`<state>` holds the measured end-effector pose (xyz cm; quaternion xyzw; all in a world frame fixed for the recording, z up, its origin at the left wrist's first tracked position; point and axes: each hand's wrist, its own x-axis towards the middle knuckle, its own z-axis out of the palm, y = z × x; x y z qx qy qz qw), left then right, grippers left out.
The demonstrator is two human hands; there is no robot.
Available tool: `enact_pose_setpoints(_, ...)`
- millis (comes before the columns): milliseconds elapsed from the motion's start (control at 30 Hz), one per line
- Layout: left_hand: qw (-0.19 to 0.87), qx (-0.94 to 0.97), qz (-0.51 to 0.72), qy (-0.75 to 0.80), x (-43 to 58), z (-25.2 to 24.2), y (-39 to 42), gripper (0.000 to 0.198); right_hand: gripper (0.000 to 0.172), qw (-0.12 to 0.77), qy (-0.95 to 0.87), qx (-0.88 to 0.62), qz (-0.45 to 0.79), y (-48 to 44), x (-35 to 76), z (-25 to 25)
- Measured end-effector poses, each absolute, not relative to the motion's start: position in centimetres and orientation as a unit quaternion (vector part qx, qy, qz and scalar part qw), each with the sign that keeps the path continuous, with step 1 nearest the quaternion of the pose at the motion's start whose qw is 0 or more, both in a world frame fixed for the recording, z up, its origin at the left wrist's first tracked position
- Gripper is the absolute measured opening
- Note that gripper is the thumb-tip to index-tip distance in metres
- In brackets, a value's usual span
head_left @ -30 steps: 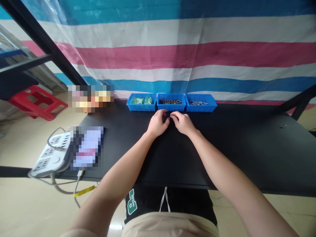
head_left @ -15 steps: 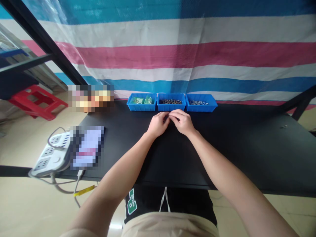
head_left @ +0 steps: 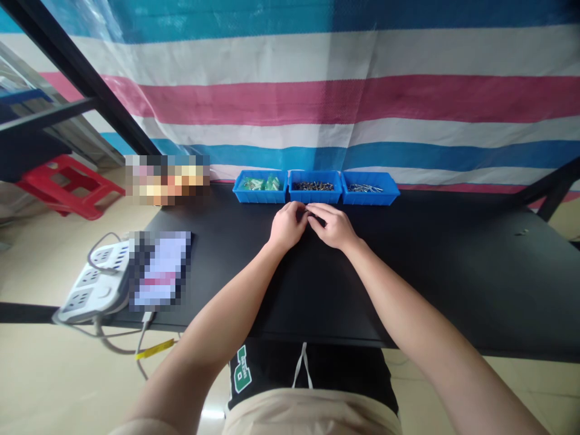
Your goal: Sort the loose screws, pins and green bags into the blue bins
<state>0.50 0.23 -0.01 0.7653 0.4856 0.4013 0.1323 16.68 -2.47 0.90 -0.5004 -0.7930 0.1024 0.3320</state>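
Precariously, the left hand (head_left: 287,226) and right hand (head_left: 332,225) meet in a narrow grip just in front of the middle blue tray (head_left: 315,197), perhaps on something too small to tell, which a slack pinch could drop onto the black table (head_left: 421,278) before a striped tarp (head_left: 290,99).

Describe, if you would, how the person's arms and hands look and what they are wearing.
The left hand and right hand are bare and ungloved, and no watch or bracelet shows. The person wears a beige top over black shorts with a white drawstring and a green-and-white patch.
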Motion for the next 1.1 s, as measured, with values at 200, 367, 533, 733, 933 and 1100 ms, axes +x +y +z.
enact_pose_setpoints(200,0.134,0.755,0.408,0.496,0.62,0.08,0.13,0.007,0.040,0.345,-0.795,-0.490,0.099,-2.33,16.77,0.78)
enact_pose_setpoints(367,0.138,0.752,0.403,0.504,0.65,0.20,0.02,0.007,0.041,0.338,-0.795,-0.492,0.106,-2.27,16.78,0.68)
enact_pose_setpoints(533,0.137,0.750,0.404,0.506,0.63,0.22,0.05,0.006,0.042,0.340,-0.798,-0.485,0.110,-2.26,16.80,0.59)
enact_pose_setpoints(733,0.139,0.750,0.402,0.507,0.64,0.27,0.00,0.006,0.043,0.343,-0.797,-0.484,0.113,-2.34,16.80,0.71)
enact_pose_setpoints(933,0.139,0.750,0.401,0.508,0.67,0.43,-0.05,0.006,0.044,0.331,-0.795,-0.493,0.122,-2.46,16.74,0.82)
enact_pose_setpoints(1100,0.140,0.749,0.402,0.508,0.65,0.31,0.00,0.006,0.043,0.355,-0.801,-0.469,0.110,-2.33,16.81,0.60)
